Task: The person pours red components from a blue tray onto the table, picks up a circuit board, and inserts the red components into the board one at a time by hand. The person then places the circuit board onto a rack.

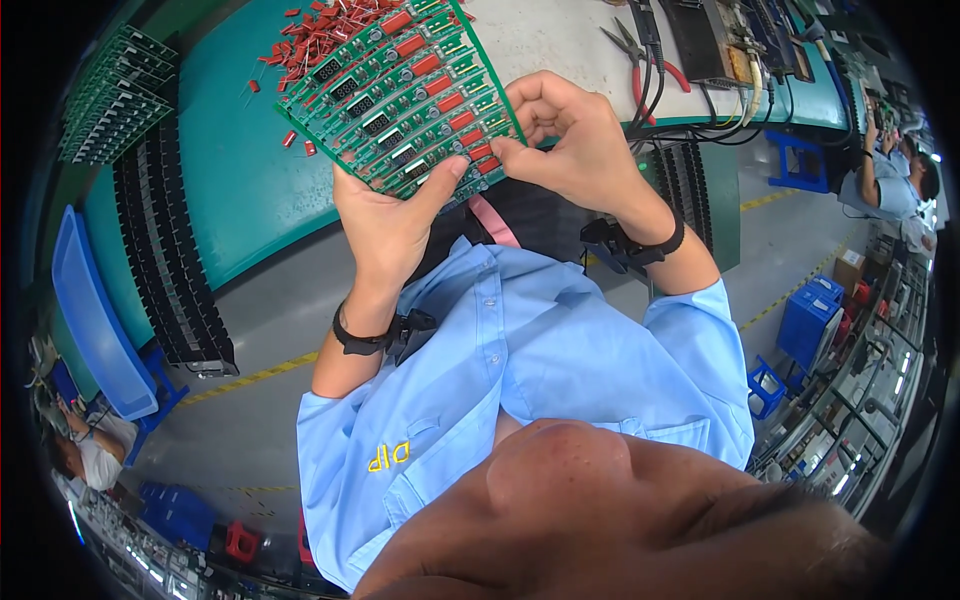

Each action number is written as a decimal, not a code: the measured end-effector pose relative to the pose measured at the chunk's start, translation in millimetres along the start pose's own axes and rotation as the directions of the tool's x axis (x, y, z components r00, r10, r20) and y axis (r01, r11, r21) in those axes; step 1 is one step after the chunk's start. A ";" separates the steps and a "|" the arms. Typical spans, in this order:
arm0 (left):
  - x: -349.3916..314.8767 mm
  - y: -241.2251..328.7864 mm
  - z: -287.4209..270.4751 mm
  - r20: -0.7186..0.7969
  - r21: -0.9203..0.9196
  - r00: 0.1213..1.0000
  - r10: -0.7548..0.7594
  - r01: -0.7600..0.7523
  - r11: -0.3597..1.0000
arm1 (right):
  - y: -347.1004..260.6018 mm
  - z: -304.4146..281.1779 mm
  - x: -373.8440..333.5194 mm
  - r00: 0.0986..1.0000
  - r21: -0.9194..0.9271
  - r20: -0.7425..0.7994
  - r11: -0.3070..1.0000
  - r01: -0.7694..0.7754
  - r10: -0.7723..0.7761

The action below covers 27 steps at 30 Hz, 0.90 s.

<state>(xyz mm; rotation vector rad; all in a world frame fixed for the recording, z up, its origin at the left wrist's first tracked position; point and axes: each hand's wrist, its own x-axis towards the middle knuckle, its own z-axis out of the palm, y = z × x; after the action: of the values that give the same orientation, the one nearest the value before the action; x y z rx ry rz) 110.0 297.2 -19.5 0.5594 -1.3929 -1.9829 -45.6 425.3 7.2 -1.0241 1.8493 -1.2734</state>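
A green circuit board panel point(395, 112) is tilted up in front of me. It carries rows of red box-shaped components, black digit displays and small round parts. My left hand point(388, 215) grips its lower left corner, the thumb lying over the front face. At the right edge my right hand point(575, 140) has thumb and fingers bent in close to the lowest red component point(488, 165); whether a loose part sits between them is hidden. Behind the panel, a heap of loose red components with wire leads point(310, 45) lies on the green mat point(230, 190).
Pliers with red handles point(640, 70) and black cables lie at the right, near dark equipment point(700, 40). A rack of upright boards point(115, 100), a black slotted rail point(175, 250) and a blue tray point(95, 310) are at the left. Other people work farther off on both sides.
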 end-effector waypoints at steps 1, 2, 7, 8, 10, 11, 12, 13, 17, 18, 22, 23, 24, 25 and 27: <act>0.1 -0.8 -0.7 -0.003 0.001 1.000 0.000 0.000 1.000 | -0.9 0.2 -0.5 1.000 0.008 -0.004 1.000 0.001 -0.001; 0.4 -1.0 -1.3 -0.006 0.002 1.000 0.000 0.000 1.000 | -1.9 0.4 -0.9 1.000 0.016 -0.009 1.000 0.002 -0.002; 1.3 -1.1 -4.0 -0.004 -0.065 1.000 -0.019 0.019 0.998 | 0.0 -1.2 -1.8 0.998 0.103 0.009 0.993 0.061 -0.062; 1.1 -0.9 -4.9 0.005 -0.053 1.000 -0.027 0.027 0.998 | 0.2 -0.9 -1.6 0.998 0.102 0.010 0.993 0.061 -0.062; 1.0 -0.4 -6.5 0.023 -0.027 0.999 -0.043 0.043 0.999 | 0.4 0.0 0.0 0.999 0.087 0.017 0.995 0.038 -0.040; 0.7 -0.3 -6.4 0.022 -0.027 0.999 -0.042 0.042 0.999 | 0.3 0.3 0.8 0.999 0.080 0.021 0.996 0.027 -0.029; 0.3 -0.2 -5.6 0.018 -0.040 0.999 -0.043 0.044 0.998 | 0.2 -0.2 1.6 0.999 0.080 0.023 0.996 0.028 -0.030; -0.2 0.0 -4.9 0.015 -0.053 0.999 -0.045 0.046 0.998 | 0.1 -1.4 2.6 0.999 0.069 0.041 0.997 0.022 -0.025; -2.4 -1.0 -7.0 0.001 -0.028 1.000 -0.020 0.020 0.999 | 2.1 -0.1 3.7 0.997 0.039 0.076 0.999 0.013 -0.016; -3.9 -1.4 -8.7 -0.006 -0.009 1.000 -0.007 0.007 1.000 | 3.6 3.3 3.8 0.997 0.035 0.081 0.999 0.015 -0.018; -9.9 -3.4 -24.9 -0.006 -0.085 0.995 -0.101 0.100 0.991 | -8.0 6.7 9.1 0.991 0.068 0.121 0.997 0.048 -0.056; -11.2 -2.9 -29.4 -0.002 -0.087 0.995 -0.095 0.094 0.992 | -10.9 6.9 11.9 0.987 0.091 0.146 0.994 0.057 -0.070; -15.2 -0.9 -35.3 0.032 -0.204 0.986 -0.164 0.167 0.965 | -13.6 8.1 14.3 0.987 0.089 0.145 0.994 0.060 -0.073; -18.2 0.7 -40.9 0.074 -0.315 0.971 -0.227 0.239 0.919 | -16.3 9.2 17.1 0.984 0.130 0.166 0.990 0.046 -0.067; -19.2 1.3 -50.4 0.124 -0.422 0.951 -0.282 0.308 0.853 | -20.1 10.2 22.4 0.976 0.208 0.209 0.978 0.011 -0.055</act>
<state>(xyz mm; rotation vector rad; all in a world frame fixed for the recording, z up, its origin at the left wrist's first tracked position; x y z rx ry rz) 157.2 277.1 -36.1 0.5304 -0.8757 -2.4829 -43.0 396.9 21.2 -1.0390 1.5109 -1.2894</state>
